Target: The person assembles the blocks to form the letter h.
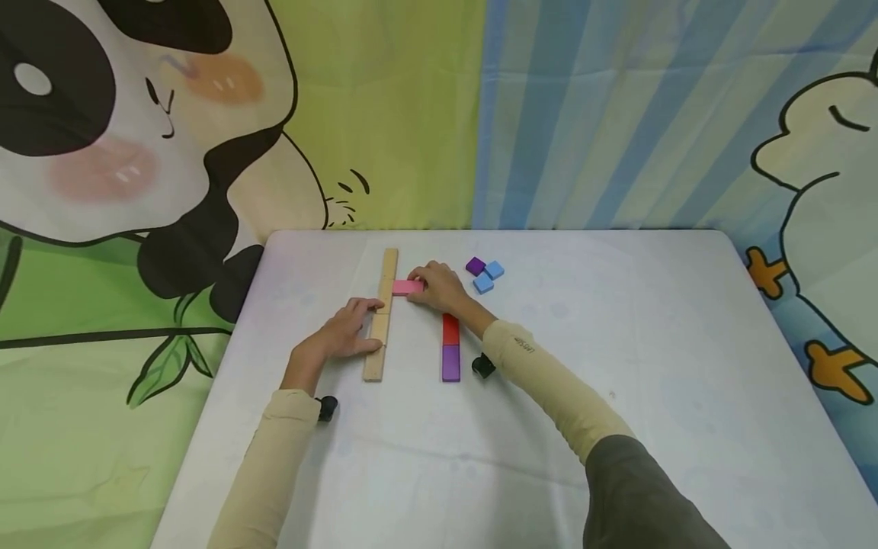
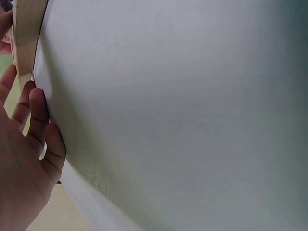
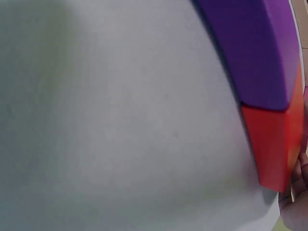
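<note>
In the head view my left hand (image 1: 346,333) has its thumb and fingertips on a straight row of plain wooden blocks (image 1: 389,267), with the fingers mostly straight. From the left wrist view, the fingertips meet the side of these wooden blocks (image 2: 27,24). My right hand (image 1: 441,287) pinches the right part of a pink block (image 1: 406,287), whose left end is against or very near the row. Just below this hand, a red block (image 1: 450,330) stands end to end with a purple block (image 1: 450,364). The right fingers partly hide the pink block.
Beyond my right hand lie a dark purple piece (image 1: 475,265) and two light blue pieces (image 1: 483,283) in a loose cluster. All of it sits on a white table (image 1: 652,343). A cartoon-printed curtain (image 1: 391,114) hangs behind the table's far edge.
</note>
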{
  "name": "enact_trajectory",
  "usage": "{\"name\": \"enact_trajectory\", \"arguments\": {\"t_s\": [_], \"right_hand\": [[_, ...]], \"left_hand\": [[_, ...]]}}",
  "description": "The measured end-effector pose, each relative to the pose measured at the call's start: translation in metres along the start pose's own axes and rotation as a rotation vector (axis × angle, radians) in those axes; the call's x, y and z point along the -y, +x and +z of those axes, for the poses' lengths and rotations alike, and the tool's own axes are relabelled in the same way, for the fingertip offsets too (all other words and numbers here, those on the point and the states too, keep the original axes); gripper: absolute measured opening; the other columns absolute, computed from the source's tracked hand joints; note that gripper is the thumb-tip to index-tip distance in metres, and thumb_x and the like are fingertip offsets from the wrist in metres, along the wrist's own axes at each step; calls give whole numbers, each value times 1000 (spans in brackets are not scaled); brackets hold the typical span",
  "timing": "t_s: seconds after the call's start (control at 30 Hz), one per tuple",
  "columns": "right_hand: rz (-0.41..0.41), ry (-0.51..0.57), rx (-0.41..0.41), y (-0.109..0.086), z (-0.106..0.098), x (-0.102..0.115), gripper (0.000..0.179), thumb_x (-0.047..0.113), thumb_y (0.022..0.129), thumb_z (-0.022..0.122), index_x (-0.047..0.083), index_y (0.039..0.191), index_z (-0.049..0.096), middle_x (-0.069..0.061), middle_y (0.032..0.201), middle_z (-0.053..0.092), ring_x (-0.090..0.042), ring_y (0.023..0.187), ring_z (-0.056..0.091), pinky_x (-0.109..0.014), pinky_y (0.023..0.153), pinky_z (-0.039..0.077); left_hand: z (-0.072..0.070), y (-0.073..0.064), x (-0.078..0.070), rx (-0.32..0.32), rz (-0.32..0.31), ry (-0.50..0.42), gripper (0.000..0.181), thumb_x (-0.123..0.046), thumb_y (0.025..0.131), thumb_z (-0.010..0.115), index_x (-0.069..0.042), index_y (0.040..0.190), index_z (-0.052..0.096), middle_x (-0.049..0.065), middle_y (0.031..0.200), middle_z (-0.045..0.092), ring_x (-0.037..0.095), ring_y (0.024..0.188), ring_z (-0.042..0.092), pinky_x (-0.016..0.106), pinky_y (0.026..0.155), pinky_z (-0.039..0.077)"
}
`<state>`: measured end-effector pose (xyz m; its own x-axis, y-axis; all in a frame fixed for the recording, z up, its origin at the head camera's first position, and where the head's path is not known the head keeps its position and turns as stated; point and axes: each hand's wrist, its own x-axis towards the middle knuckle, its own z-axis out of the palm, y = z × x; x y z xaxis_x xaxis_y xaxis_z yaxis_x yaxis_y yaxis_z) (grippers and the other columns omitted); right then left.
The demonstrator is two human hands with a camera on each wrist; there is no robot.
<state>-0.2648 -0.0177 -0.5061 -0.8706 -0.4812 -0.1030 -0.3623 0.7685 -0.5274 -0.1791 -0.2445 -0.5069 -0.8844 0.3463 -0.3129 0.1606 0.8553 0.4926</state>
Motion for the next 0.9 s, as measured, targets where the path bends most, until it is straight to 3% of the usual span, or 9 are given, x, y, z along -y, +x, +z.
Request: {"name": "enact_trajectory", "arguments": {"t_s": [0.23, 0.5, 0.73, 0.9], "right_hand": [[4, 13, -28, 3, -31, -18, 63, 46, 88, 67, 17, 141, 49, -12, 127, 56, -27, 115, 51, -41, 95, 44], [91, 64, -46, -9, -78, -76, 67, 43, 91, 65, 13, 146, 42, -20, 135, 50, -33, 126, 46, -49, 106, 37], [150, 173, -85, -24, -92, -112, 65, 37, 92, 64, 8, 146, 41, -22, 140, 45, -35, 129, 45, -51, 106, 39], [123, 180, -84, -33, -95, -122, 63, 33, 94, 63, 6, 146, 40, -24, 138, 45, -38, 126, 48, -51, 105, 39]], "left_hand": [[0, -1, -1, -15, 27, -2, 73, -33, 86, 71, -16, 146, 32, 16, 144, 35, 37, 129, 40, 57, 105, 36], [-2, -3, 0, -18, 31, -7, 73, -31, 86, 71, -15, 146, 32, 17, 145, 34, 38, 128, 40, 57, 105, 36], [-2, -3, -2, -25, 38, -2, 73, -30, 86, 71, -14, 145, 33, 19, 144, 35, 39, 128, 40, 58, 105, 36], [-1, -3, -4, -21, 44, -7, 72, -29, 86, 71, -13, 145, 33, 19, 142, 36, 37, 125, 41, 57, 104, 37]]}}
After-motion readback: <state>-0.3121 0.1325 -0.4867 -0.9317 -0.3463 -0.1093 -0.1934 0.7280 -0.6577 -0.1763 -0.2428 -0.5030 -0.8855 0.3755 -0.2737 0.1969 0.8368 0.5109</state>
